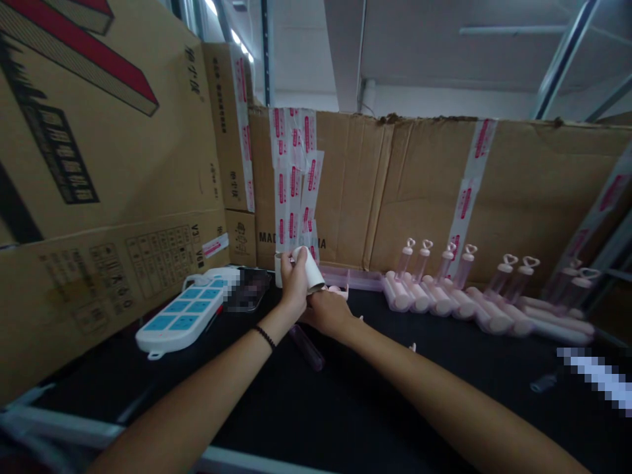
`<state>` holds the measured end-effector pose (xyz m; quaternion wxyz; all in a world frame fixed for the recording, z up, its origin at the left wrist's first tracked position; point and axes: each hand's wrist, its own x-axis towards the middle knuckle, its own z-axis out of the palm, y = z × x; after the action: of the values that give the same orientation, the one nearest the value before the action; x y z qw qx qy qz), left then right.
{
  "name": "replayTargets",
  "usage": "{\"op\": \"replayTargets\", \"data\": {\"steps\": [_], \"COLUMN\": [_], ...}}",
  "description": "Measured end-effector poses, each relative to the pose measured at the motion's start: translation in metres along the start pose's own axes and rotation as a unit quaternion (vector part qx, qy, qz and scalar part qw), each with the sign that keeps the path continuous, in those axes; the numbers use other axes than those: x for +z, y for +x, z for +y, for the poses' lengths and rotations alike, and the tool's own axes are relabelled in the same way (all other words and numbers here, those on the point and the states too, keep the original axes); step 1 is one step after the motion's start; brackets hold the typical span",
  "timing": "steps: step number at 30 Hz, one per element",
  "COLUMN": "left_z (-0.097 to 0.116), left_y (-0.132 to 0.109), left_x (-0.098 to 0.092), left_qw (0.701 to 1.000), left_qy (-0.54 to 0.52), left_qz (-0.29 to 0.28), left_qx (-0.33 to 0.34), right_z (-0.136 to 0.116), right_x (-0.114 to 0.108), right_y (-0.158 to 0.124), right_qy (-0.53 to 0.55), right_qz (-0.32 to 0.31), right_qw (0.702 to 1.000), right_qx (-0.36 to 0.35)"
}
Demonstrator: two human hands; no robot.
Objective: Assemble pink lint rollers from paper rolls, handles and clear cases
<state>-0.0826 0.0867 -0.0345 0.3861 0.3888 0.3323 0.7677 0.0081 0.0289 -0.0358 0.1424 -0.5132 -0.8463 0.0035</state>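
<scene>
Near the back of the black table, my left hand (295, 283) is closed around a white cylinder (312, 271), which leans with its open end toward the right. My right hand (328, 311) is closed just below that end; what its fingers hold, if anything, is hidden. Another white cylinder (278, 270) stands behind my left hand. A clear pinkish tube (307, 347) lies on the table below my hands. Right behind my right hand are small pink parts (340, 289) beside a pink tray (365, 280).
A white power strip with blue sockets (187, 311) lies at the left. Several pink cylinders (424, 296) and upright clear tubes with heart-shaped loops (467, 266) line the back right. Cardboard walls (340, 191) enclose the table's back and left. A small clear piece (544, 382) lies at the right.
</scene>
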Motion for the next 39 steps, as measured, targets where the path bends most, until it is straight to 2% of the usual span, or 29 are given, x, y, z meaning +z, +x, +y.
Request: {"op": "replayTargets", "data": {"steps": [3,9,13,16,18,22,26,29,34,39], "left_z": [-0.003,-0.003,-0.006,-0.007,-0.007,-0.005,-0.004,-0.005,-0.007,-0.001], "left_y": [0.002,0.005,0.006,0.005,0.003,-0.005,-0.015,-0.021,-0.025,-0.03], "left_x": [0.0,0.001,0.001,0.002,0.003,0.007,0.013,0.016,0.017,0.018], "left_qw": [1.0,0.994,0.992,0.993,0.996,0.999,0.998,0.995,0.991,0.978], "left_qy": [-0.015,-0.056,-0.071,-0.07,-0.061,-0.02,0.004,-0.011,-0.043,-0.078], "left_qz": [0.023,0.017,0.043,0.053,0.038,-0.009,-0.056,-0.093,-0.115,-0.153], "left_qx": [-0.005,-0.095,-0.099,-0.077,-0.059,-0.027,-0.019,-0.026,-0.054,-0.116], "right_z": [0.003,0.017,0.028,0.041,0.052,0.073,0.083,0.083,0.08,0.086], "right_x": [-0.003,-0.006,-0.003,-0.004,-0.008,-0.015,-0.012,-0.009,-0.006,-0.006], "right_y": [-0.004,-0.015,-0.022,-0.028,-0.033,-0.042,-0.046,-0.048,-0.053,-0.056], "right_qy": [0.013,0.042,0.068,0.132,0.198,0.334,0.391,0.411,0.421,0.362], "right_qz": [-0.012,-0.047,-0.03,0.022,0.079,0.196,0.292,0.332,0.359,0.406], "right_qw": [1.0,0.998,0.997,0.991,0.977,0.921,0.873,0.849,0.833,0.838], "right_qx": [-0.002,0.016,0.003,-0.002,-0.012,-0.042,-0.017,0.001,0.008,-0.055]}}
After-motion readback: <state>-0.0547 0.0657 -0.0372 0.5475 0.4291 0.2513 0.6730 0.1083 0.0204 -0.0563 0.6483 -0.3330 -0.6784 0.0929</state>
